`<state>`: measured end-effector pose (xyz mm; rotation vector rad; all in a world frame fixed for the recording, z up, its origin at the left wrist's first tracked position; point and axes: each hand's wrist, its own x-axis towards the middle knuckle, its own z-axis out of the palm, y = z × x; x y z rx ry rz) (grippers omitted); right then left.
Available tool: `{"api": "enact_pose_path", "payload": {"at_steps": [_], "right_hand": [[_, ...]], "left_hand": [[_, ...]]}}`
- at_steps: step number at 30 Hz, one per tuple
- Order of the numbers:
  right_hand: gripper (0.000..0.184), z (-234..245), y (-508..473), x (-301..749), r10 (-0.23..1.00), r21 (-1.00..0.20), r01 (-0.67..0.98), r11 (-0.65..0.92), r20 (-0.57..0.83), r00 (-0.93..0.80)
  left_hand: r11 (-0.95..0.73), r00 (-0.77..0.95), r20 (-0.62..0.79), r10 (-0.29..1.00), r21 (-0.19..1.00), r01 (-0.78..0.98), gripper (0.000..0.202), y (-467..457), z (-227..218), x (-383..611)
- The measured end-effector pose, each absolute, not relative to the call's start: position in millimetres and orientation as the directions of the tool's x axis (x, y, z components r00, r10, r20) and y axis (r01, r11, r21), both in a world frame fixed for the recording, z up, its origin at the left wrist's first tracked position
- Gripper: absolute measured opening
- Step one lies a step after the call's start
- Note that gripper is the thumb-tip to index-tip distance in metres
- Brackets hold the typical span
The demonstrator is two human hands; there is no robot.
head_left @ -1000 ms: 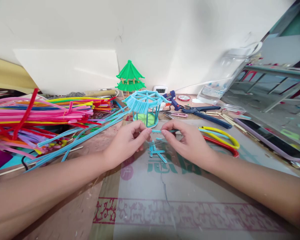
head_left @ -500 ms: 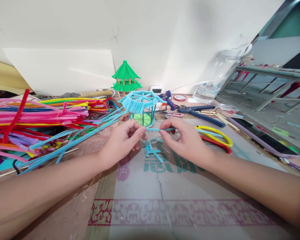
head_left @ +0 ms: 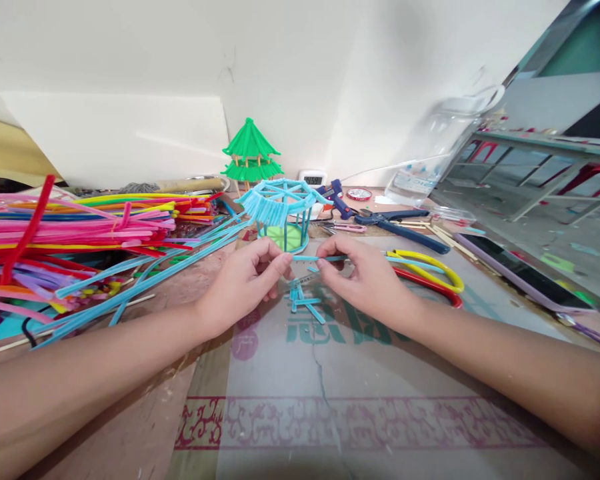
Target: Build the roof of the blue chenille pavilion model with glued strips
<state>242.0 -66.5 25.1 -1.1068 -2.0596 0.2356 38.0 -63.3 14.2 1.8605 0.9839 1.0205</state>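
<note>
Between my two hands a light blue pipe cleaner (head_left: 306, 258) is stretched level above the mat. My left hand (head_left: 247, 277) pinches one end between thumb and forefinger. A short way along it, my right hand (head_left: 365, 273) is closed on the same pipe cleaner, whose tail runs out past the hand over the scissors' handles. Several short cut blue pieces (head_left: 307, 308) lie on the mat below. Just beyond my hands stands a small blue pavilion (head_left: 284, 200) with a round green base. Scissors (head_left: 457, 275) with yellow and red handles lie beside my right hand, their blades mostly hidden.
Bundles of coloured pipe cleaners (head_left: 80, 230) fill the left side. A green tiered model (head_left: 250, 147) stands behind the pavilion. To the right are a glue gun (head_left: 336, 198), pliers (head_left: 405, 227), a phone (head_left: 523, 273) and a clear bottle (head_left: 425, 160).
My right fingertips sit very slightly nearer the left ones along the pipe cleaner. Both hands keep their pinch, and the view has shifted a little.
</note>
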Motion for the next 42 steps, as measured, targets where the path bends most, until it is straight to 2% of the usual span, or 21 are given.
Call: {"api": "enact_pose_path", "payload": {"at_steps": [8,24,31,42], "right_hand": [[0.006,25.8,-66.8,241.3,0.781,-0.507,0.615,0.604,0.528,-0.332],[0.006,24.4,-67.4,242.4,0.745,-0.474,0.603,0.641,0.572,-0.343],[0.006,23.8,-66.0,241.4,0.766,-0.511,0.592,0.623,0.549,-0.334],[0.006,23.0,-64.5,241.8,0.842,-0.639,0.549,0.539,0.434,-0.322]], "left_hand": [[-0.372,0.379,0.267,0.886,0.897,0.239,0.029,-60.8,13.2,37.7],[-0.383,0.387,0.282,0.878,0.898,0.215,0.028,-60.6,13.4,37.6],[-0.387,0.386,0.28,0.879,0.893,0.232,0.028,-62.3,14.3,37.6],[-0.361,0.364,0.263,0.894,0.902,0.236,0.027,-62.0,13.3,38.0]]}}
